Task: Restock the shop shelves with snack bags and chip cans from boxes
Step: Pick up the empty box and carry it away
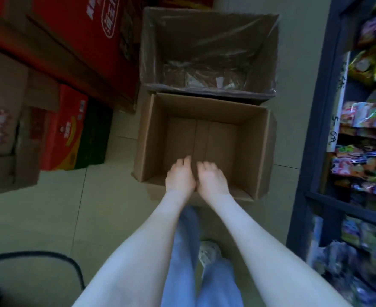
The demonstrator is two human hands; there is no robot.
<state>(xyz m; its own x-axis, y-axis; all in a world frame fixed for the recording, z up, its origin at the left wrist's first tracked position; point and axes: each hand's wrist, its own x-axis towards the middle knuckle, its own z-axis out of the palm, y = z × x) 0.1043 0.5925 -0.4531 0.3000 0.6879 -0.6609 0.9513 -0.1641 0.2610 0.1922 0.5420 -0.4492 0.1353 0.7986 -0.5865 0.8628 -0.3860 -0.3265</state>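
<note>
An open brown cardboard box (254, 149) stands on the floor in front of me, and its bottom shows bare cardboard. My left hand (180, 177) and my right hand (211, 178) reach side by side over its near edge into the box. Their fingers point down, loosely bent, and hold nothing. Behind it stands a second open box (204, 36) lined with clear plastic film, with only scraps at the bottom. Snack bags (368, 125) fill the dark-framed shelves on the right. No chip cans are in view.
Red printed cartons (65, 129) and brown boxes are stacked along the left. A black cable (49, 255) curves over the tiled floor at lower left. My jeans and one light shoe (209, 251) are below the near box. The shelf frame (315, 129) runs close beside both boxes.
</note>
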